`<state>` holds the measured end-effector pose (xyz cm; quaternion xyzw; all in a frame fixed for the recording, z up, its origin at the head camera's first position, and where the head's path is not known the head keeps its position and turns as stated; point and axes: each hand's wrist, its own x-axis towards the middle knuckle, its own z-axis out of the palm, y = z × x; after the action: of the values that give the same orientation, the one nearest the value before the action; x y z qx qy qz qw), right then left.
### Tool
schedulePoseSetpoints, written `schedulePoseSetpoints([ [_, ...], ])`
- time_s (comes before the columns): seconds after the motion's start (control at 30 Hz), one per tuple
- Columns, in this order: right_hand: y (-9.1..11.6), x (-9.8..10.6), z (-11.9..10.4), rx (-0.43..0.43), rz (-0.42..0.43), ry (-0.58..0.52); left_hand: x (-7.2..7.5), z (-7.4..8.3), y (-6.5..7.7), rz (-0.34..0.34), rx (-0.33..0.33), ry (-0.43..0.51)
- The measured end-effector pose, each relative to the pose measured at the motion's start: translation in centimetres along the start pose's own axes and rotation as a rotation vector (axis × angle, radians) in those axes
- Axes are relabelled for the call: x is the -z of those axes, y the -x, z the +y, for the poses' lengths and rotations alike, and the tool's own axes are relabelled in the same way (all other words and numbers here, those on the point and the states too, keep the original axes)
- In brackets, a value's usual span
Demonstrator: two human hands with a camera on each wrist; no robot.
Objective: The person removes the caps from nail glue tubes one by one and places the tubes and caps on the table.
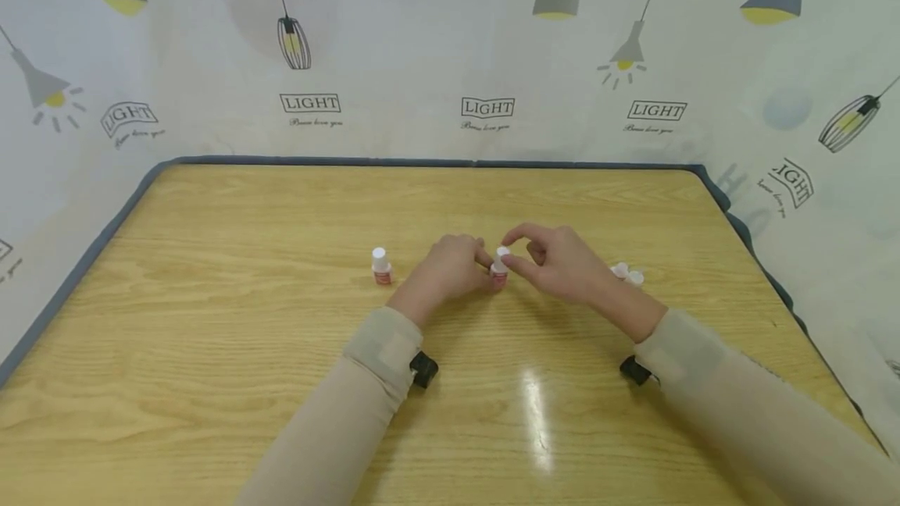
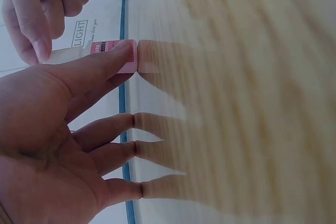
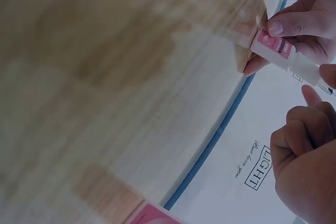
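A small white bottle with a pink-red label (image 1: 499, 278) stands upright on the wooden table between both hands. My left hand (image 1: 453, 266) pinches its lower body between thumb and forefinger, its other fingertips resting on the tabletop in the left wrist view. With thumb and forefinger, my right hand (image 1: 562, 262) takes hold of the white cap (image 3: 305, 70) at the top; its remaining fingers are curled in. A matching bottle (image 1: 382, 268) stands to the left of my left hand, its white cap on top.
Beyond my right wrist are a couple of white round tops (image 1: 626, 273), partly hidden by the arm. A pink-labelled object (image 3: 152, 214) shows at the bottom of the right wrist view. The table (image 1: 246, 381) has a dark blue edge and a patterned wall covering behind it.
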<state>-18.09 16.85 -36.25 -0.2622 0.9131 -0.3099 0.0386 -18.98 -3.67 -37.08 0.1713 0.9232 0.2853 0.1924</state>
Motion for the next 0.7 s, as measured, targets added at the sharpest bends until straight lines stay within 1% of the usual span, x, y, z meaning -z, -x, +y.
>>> schedulePoseSetpoints([
  [0.1,-0.23,0.05,-0.19,-0.03,0.007,0.066,0.12,-0.02,0.05,-0.001,0.009,-0.007],
  [0.2,-0.29,-0.02,-0.11,-0.032,0.014,0.085,0.15,-0.03,0.04,-0.007,0.013,-0.006],
  [0.33,-0.13,-0.12,0.12,0.004,0.018,0.049,0.14,0.03,-0.02,-0.01,0.007,0.0],
  [0.47,-0.08,-0.07,0.23,0.059,-0.007,0.016,0.09,0.03,-0.07,-0.003,0.003,0.01],
  [0.63,0.04,0.21,0.39,0.105,-0.056,0.036,0.0,-0.11,-0.16,-0.011,0.003,0.03],
  [0.7,0.04,0.3,0.32,0.099,-0.067,0.054,0.0,-0.22,-0.21,-0.01,0.004,0.027],
])
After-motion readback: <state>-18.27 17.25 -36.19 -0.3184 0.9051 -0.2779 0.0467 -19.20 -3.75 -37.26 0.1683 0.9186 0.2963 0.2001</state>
